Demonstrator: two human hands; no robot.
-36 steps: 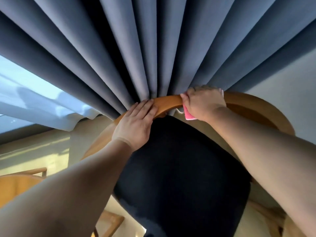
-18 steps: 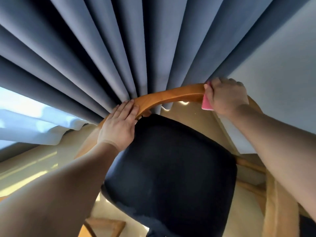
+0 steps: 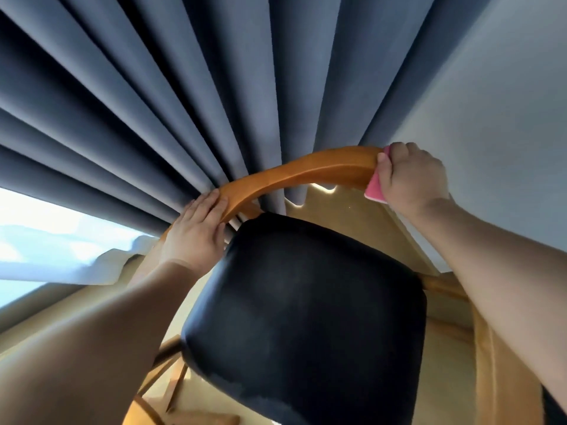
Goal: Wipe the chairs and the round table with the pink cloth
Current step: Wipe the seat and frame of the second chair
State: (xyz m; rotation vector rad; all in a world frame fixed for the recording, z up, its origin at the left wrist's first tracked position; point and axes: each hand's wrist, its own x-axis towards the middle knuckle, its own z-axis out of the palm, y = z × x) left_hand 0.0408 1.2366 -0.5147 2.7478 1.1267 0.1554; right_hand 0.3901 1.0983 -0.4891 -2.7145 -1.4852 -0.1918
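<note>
A wooden chair with a curved orange-brown back rail (image 3: 306, 173) and a dark padded seat (image 3: 306, 317) stands right below me. My right hand (image 3: 411, 176) grips the pink cloth (image 3: 376, 187) wrapped round the right end of the rail. My left hand (image 3: 196, 231) rests on the rail's left part, fingers straight along the wood. Most of the cloth is hidden under my right hand. The round table is not in view.
Dark blue curtains (image 3: 199, 87) hang just behind the chair back, with a bright window (image 3: 46, 228) at the left and a pale wall (image 3: 506, 118) at the right. Another wooden chair frame (image 3: 503, 363) stands at the right, and wooden legs (image 3: 165, 372) show below.
My right hand has slid the pink cloth along the back rail from near its middle to its right end. My left hand has stayed on the rail's left part.
</note>
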